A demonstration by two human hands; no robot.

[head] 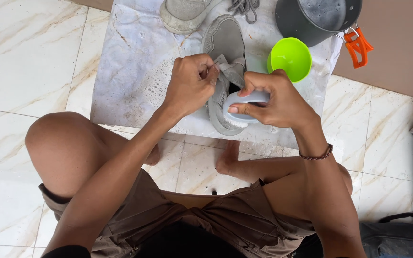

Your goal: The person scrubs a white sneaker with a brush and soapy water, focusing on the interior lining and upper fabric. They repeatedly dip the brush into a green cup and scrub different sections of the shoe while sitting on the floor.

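Observation:
A grey sneaker (225,43) lies on a wet, soapy plastic sheet (130,71) spread on the floor, its toe pointing away from me. My left hand (190,83) pinches the sneaker's tongue and pulls it up. My right hand (273,102) grips a pale blue scrub brush (244,102) with white bristles, pressed against the shoe's opening near the heel. A braided bracelet circles my right wrist.
A second grey sneaker (185,14) and loose grey laces (244,7) lie at the sheet's far edge. A green bowl (290,57) and a dark grey bucket (311,19) with orange clips (358,46) stand at the right. My knees and bare feet rest on white marble tiles.

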